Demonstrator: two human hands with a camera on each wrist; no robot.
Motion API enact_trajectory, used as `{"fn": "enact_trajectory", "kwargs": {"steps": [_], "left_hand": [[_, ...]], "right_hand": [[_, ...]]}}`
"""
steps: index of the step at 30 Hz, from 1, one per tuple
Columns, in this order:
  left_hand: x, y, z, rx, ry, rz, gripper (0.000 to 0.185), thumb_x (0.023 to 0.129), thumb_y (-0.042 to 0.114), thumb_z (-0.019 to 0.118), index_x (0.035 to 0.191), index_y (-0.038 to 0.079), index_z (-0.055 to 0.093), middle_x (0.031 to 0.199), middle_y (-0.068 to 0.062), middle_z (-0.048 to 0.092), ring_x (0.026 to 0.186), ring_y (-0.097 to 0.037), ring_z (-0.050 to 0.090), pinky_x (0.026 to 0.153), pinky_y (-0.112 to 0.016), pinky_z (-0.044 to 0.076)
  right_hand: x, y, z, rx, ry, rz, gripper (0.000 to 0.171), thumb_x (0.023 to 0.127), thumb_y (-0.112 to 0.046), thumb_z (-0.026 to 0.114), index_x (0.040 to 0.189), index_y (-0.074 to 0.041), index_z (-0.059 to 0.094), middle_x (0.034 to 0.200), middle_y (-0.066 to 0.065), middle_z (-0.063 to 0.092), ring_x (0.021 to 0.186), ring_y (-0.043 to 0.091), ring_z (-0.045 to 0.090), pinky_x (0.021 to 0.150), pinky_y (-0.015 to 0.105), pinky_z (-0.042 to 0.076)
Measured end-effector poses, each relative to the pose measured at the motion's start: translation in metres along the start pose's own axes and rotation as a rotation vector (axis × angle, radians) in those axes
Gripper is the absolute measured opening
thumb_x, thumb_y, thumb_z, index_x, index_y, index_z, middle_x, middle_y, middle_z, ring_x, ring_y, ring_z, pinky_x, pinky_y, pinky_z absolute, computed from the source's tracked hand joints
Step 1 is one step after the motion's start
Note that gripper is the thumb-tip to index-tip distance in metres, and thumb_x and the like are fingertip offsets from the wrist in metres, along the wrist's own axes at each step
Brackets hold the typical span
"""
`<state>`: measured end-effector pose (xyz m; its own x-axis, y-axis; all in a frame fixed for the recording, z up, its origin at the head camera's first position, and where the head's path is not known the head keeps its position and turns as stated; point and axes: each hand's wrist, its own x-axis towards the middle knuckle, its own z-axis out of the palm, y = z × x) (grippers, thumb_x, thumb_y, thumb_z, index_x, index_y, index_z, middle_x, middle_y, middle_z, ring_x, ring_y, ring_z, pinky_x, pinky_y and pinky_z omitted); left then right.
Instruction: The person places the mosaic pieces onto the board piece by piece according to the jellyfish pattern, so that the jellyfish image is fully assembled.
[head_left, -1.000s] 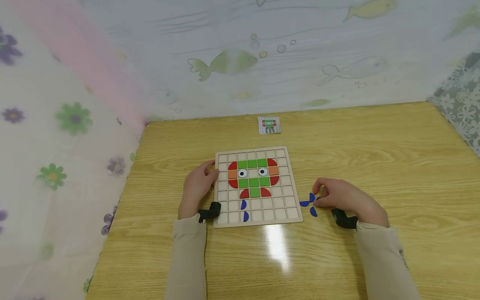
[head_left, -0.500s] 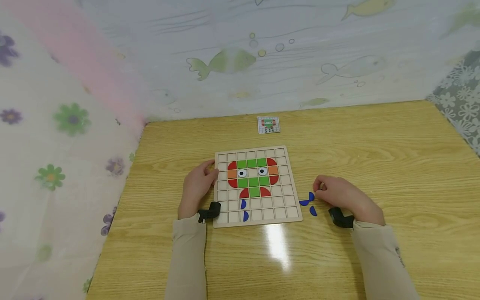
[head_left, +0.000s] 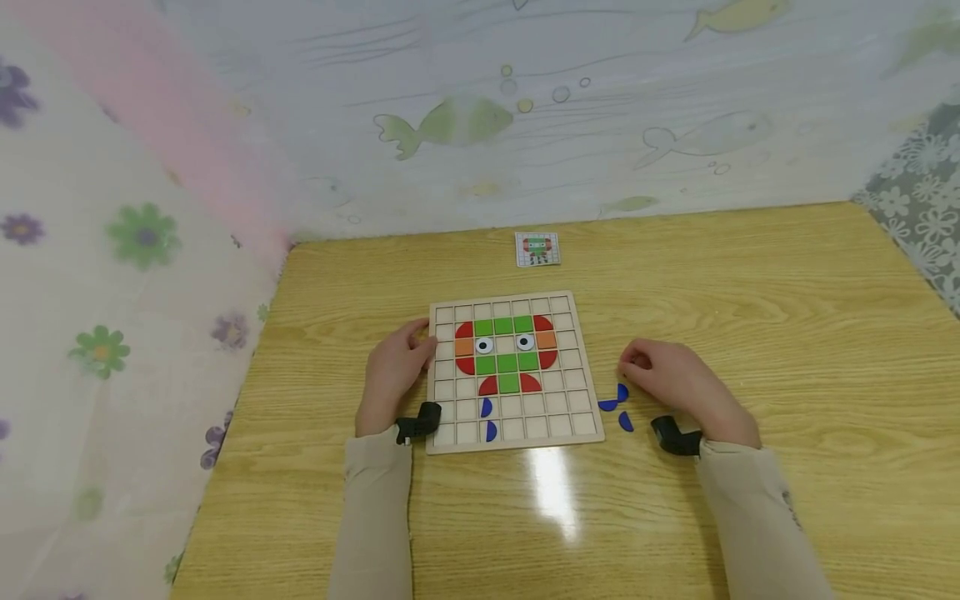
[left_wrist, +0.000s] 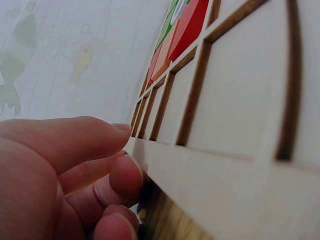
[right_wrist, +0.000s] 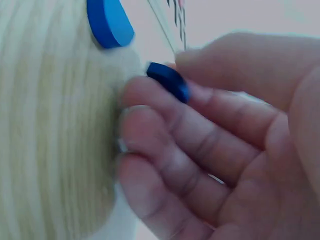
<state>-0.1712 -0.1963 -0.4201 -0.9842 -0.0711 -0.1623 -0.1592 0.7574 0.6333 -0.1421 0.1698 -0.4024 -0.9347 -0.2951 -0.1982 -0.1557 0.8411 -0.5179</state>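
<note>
A square wooden grid board lies on the table, with red, green and orange tiles and two eye discs forming a figure. Two blue half-circle tiles sit in its lower cells. My left hand holds the board's left edge; its fingertips meet the rim in the left wrist view. To the right of the board, my right hand pinches another blue half-circle tile between thumb and fingers, just above the table. Three more blue tiles lie beside the board's lower right.
A small card printed with a similar figure lies behind the board. The wooden table runs up to a wall covering with fish drawings. A flowered sheet hangs on the left.
My right hand has lifted one blue half-circle tile from the group and shifted slightly up and to the left. The left hand and the board stay where they were.
</note>
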Motion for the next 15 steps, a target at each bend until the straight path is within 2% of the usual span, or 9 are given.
{"fn": "enact_trajectory", "kwargs": {"steps": [8,15], "left_hand": [[0.002,-0.002,0.001,0.004,0.001,0.009,0.043,0.089,0.036,0.051,0.129,0.022,0.047,0.066,0.002,0.057,0.051,-0.018,0.049,0.053,-0.031,0.037],[0.001,-0.002,0.0,0.017,0.003,0.009,0.043,0.089,0.036,0.051,0.13,0.023,0.047,0.065,0.002,0.056,0.05,-0.018,0.047,0.052,-0.03,0.035]], "right_hand": [[0.008,-0.004,0.008,0.032,0.041,-0.044,0.022,0.086,-0.016,0.05,0.106,-0.011,0.058,0.071,-0.002,0.052,0.06,0.014,0.045,0.06,0.03,0.036],[0.009,-0.011,0.014,0.037,0.048,-0.058,0.021,0.086,-0.019,0.054,0.105,-0.012,0.059,0.076,-0.003,0.055,0.065,0.014,0.047,0.063,0.031,0.038]]}}
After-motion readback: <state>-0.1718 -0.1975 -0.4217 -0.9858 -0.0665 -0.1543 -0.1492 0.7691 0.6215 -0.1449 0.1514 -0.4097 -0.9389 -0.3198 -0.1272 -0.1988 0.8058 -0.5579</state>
